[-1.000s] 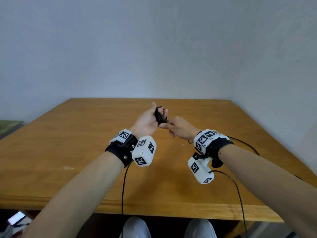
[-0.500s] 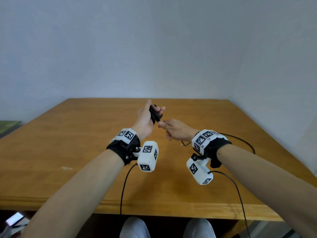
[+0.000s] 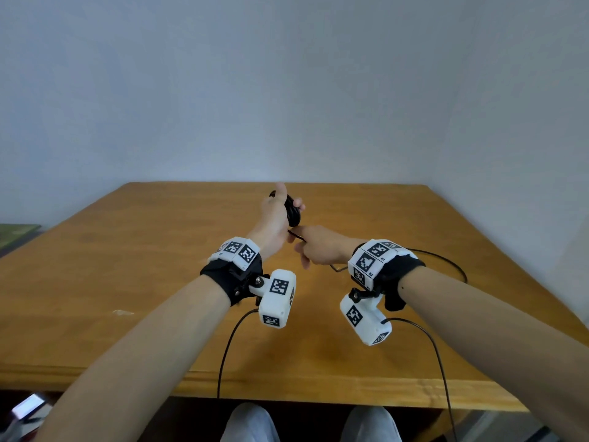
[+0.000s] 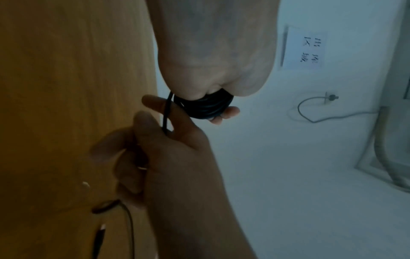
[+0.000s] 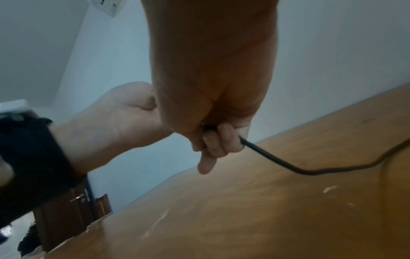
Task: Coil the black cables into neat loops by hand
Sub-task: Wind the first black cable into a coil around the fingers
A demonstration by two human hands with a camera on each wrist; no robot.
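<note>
Left hand has risen, clutching black cable coil | right hand pinches loose strand | mostly wound; tail on table remains

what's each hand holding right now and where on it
Left hand grips the coiled loops of the black cable. Right hand pinches the loose strand just below the coil.

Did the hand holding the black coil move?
Yes. The left hand with the coil moved away from the person, toward the table's far edge, and turned thumb up.
</note>
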